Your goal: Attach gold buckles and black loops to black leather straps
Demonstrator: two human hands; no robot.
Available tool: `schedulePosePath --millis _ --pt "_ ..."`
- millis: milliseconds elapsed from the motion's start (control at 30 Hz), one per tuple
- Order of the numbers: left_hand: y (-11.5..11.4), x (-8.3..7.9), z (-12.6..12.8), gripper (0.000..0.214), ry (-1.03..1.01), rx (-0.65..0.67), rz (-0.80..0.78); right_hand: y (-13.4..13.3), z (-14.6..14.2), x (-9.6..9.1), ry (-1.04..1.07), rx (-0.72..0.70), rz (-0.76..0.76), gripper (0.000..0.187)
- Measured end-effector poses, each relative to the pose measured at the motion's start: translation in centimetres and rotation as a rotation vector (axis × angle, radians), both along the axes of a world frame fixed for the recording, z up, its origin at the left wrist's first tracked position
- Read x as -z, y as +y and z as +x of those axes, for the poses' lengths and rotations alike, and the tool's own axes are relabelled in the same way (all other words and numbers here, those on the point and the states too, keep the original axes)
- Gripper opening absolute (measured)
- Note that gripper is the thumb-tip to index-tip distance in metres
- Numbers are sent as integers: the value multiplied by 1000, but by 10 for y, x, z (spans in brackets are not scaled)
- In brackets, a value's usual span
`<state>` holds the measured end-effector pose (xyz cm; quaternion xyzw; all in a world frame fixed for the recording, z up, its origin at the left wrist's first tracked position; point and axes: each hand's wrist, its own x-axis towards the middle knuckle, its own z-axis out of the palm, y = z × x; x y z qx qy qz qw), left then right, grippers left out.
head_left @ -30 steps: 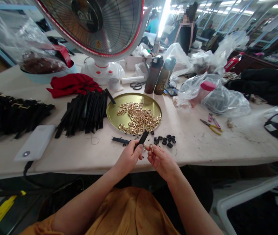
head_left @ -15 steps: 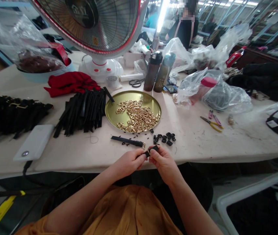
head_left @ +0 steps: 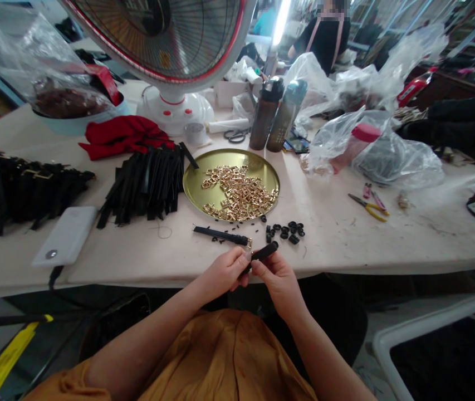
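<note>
Between my two hands, at the table's front edge, is a black strap whose free part slants up to the right. My left hand pinches its lower end, and the fingers of my right hand close on it from the other side. Part of the strap is hidden by the fingers. Just beyond lies another black strap with a gold buckle at its right end. Several small black loops are scattered to the right. A round gold tray behind them bears a heap of gold buckles.
A bundle of black straps lies left of the tray, near a white power bank. A fan and two bottles stand behind. Yellow-handled pliers rest at right. Another person is in the background.
The strap in my hands shows more of its length, now slanting up past my right fingers. The whole view has shifted slightly.
</note>
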<state>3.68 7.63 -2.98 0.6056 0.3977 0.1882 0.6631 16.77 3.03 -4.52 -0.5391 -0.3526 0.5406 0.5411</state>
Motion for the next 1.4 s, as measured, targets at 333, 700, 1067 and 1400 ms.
schedulePosePath --millis 333,700,1067,1400 --pt "-9 8 3 31 -23 -72 45 -3 5 -5 23 -60 -54 31" --pt "-8 7 7 31 117 -96 190 -5 -6 1 -65 22 7 27" --pt "-10 3 6 32 124 -149 213 -7 3 5 -216 194 9 26" --pt "-14 1 11 28 163 -185 204 -6 0 -2 -755 55 184 6"
